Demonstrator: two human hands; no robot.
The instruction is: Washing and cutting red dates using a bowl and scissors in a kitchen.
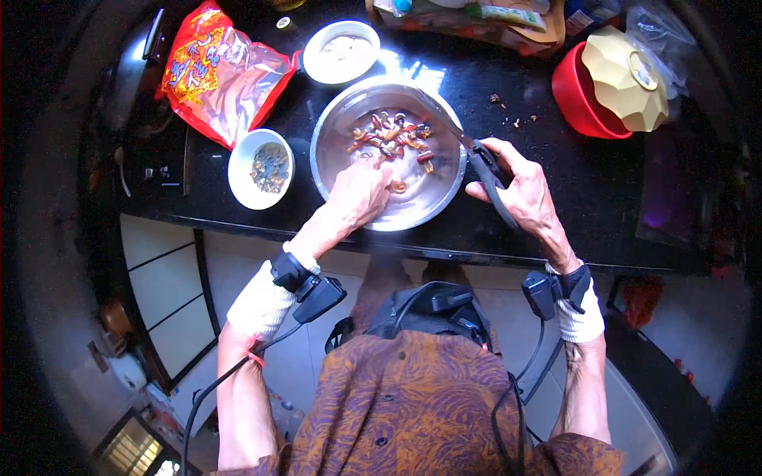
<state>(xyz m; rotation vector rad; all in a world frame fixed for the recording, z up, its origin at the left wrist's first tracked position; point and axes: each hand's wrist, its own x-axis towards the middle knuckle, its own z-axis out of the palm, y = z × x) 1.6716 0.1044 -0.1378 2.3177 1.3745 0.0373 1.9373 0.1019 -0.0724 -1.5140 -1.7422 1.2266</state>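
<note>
A round stainless steel basin (387, 214) stands near the front edge of a dark table. Reddish-brown pieces of food (390, 135), perhaps dried, lie in its middle. My left hand (363, 187) reaches over the near left rim, fingertips down at the pieces; whether they pinch one is hidden. Close to those fingers lies a single amber piece (397, 187). At the basin's right side, my right hand (518, 184) holds black-handled scissors (489, 178), the blades pointing up and left across the far right rim. A white bowl (239, 172) with small dark pieces sits left of the basin.
Beyond the basin is another white bowl (311, 56) with pale contents. A red plastic food bag (238, 77) lies at the back left. At the back right, a cream faceted lid or bowl (622, 89) leans in a red bowl (574, 98). Crumbs (517, 123) dot the table near it.
</note>
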